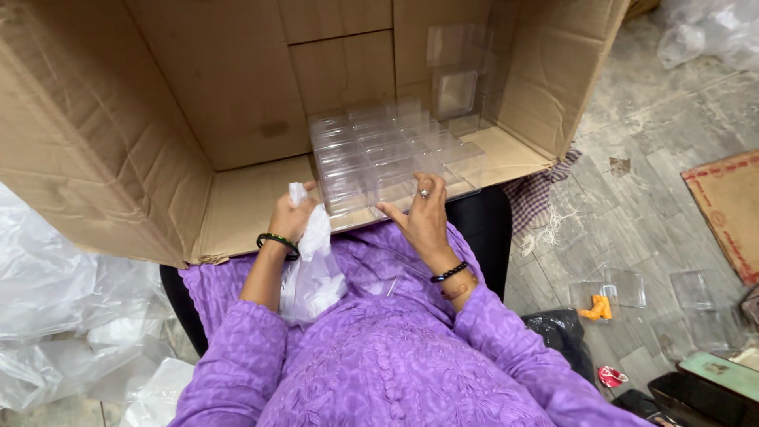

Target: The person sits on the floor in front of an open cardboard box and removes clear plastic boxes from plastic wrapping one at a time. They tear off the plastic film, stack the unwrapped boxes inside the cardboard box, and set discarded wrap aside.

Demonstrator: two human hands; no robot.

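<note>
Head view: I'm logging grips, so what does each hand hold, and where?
The left hand clutches a thin white plastic bag by its bunched top. The right hand holds nothing, resting on clear plastic boxes.

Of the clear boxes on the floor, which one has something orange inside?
The leftmost floor box, nearest the purple sleeve; the other two look empty.

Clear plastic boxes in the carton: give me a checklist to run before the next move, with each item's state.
1. Left hand grips the white plastic bag: ok.
2. Right hand rests on the clear plastic boxes: ok.
3. Boxes sit in even rows inside the cardboard carton: ok.
4. Stack by the carton's back wall stays upright: ok.
5. All boxes are empty and undamaged: cannot tell.
6. No loose boxes left on the floor: not ok, several lie at the right.
</note>
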